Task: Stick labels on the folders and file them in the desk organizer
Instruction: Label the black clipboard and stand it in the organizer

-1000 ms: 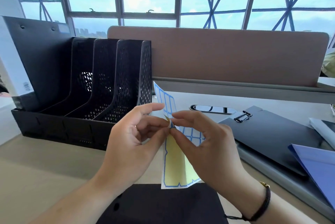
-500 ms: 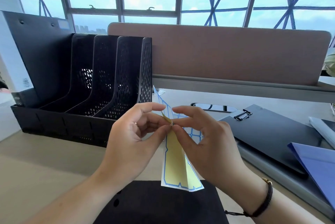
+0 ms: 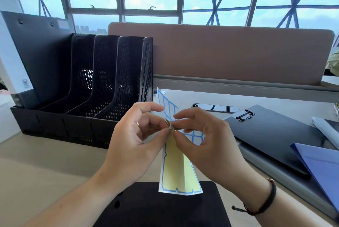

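Observation:
A folded label sheet [image 3: 176, 169], yellow backing with blue-edged white labels, is held upright above a black folder [image 3: 165, 208] at the near edge. My left hand [image 3: 134, 146] and my right hand [image 3: 203, 140] both pinch the sheet at its fold, fingertips touching at a small curled label corner. A black mesh desk organizer [image 3: 102, 83] stands at the back left, with one black folder [image 3: 36, 57] upright in its leftmost slot and three slots vacant. Dark folders [image 3: 275, 140] with a clip and a blue folder [image 3: 322, 168] lie stacked at the right.
A brown partition panel [image 3: 238, 52] runs along the back of the desk, with windows behind it. A shiny oval cable cover [image 3: 214, 108] sits on the desk behind my hands. Bare beige desk surface [image 3: 45, 168] lies at the left front.
The fingertips have shifted slightly on the sheet's fold and a small label corner now curls up between them. The sheet has folded narrower.

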Available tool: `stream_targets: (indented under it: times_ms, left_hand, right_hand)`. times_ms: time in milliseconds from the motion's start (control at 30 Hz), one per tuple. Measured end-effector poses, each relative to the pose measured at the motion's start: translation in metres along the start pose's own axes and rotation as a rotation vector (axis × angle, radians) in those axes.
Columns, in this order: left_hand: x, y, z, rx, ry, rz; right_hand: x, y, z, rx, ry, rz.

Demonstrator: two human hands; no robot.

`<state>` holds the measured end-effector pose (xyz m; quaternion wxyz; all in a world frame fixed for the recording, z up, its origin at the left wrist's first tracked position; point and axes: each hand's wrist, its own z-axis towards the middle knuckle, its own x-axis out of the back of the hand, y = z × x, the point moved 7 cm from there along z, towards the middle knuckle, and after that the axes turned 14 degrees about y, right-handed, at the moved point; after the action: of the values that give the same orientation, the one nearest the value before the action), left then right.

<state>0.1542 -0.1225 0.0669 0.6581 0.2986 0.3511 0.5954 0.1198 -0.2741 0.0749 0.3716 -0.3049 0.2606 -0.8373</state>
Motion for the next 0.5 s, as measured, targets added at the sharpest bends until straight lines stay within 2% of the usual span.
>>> stream_targets:
  times_ms: [233, 500]
  left_hand:
    - [-0.0009, 0.0007, -0.0012, -0.015, -0.005, 0.01]
    - [-0.0024, 0.0022, -0.0029, -0.017, -0.026, 0.029]
  right_hand:
    - [0.0012, 0.0003, 0.0048, 0.017, 0.012, -0.045]
    - [0.0005, 0.0036, 0.0058, -0.052, 0.017, 0.045]
